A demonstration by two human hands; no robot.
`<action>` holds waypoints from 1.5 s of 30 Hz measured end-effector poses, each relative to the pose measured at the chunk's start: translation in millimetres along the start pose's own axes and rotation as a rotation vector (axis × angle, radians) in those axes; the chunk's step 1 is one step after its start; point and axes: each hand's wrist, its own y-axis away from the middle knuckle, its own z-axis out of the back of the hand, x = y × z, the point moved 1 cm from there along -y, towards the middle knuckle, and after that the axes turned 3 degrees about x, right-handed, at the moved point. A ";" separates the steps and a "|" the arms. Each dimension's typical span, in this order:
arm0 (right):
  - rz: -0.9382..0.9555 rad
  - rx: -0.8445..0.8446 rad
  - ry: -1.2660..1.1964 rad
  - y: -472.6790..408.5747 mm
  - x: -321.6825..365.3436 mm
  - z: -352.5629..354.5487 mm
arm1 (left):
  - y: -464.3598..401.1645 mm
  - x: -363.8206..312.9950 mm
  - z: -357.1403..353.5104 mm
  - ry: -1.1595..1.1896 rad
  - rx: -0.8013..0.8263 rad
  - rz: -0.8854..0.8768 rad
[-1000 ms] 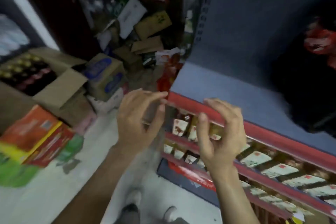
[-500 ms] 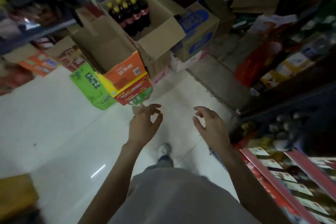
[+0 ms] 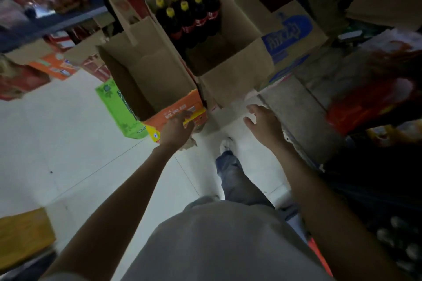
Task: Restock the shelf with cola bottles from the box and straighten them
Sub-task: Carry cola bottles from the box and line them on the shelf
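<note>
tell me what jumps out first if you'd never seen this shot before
The yellow-capped cola bottles stand out, packed upright in the far end of an open cardboard box on the floor at top centre. Nearer, the left hand and right hand reach toward it, both empty. A bright orange and green carton lies left of the box.

Both bare forearms extended forward and down, roughly parallel. Left hand (image 3: 177, 129): back toward camera, fingers loosely curled, holding nothing. Right hand (image 3: 265, 122): palm turned inward, fingers spread and relaxed, empty. Hands well apart
</note>
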 end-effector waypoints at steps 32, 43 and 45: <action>0.107 -0.109 -0.019 -520.9 96.9 -28.5 | -441.0 -50.0 39.8 0.080 -0.289 0.192; 0.133 -0.147 -0.145 -514.9 80.5 -32.3 | -456.1 -33.2 14.3 -0.068 -0.484 0.060; 0.165 -0.218 -0.187 -500.5 71.9 -29.0 | -457.0 -27.3 11.2 -0.101 -0.485 -0.005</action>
